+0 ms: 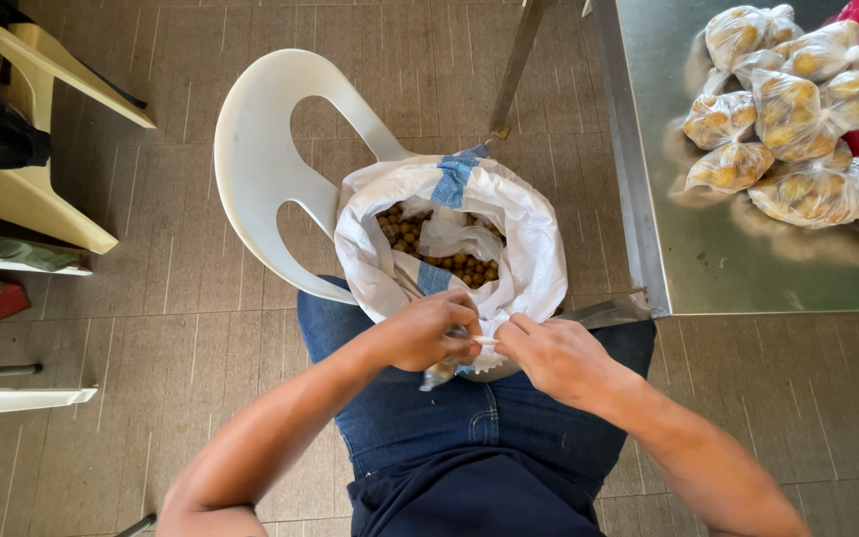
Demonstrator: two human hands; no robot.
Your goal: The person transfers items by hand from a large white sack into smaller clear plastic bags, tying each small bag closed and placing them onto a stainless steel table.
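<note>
At centre frame, the left hand (428, 331) and right hand (547, 354) pinch a small bag (445, 370) by a thin tie (484, 340); a firm, steady pull seems best.

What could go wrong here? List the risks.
The open white sack of small yellow-brown balls rests on a white plastic chair and might tip and spill. The small bag pinched between the left hand and right hand might slip.
</note>
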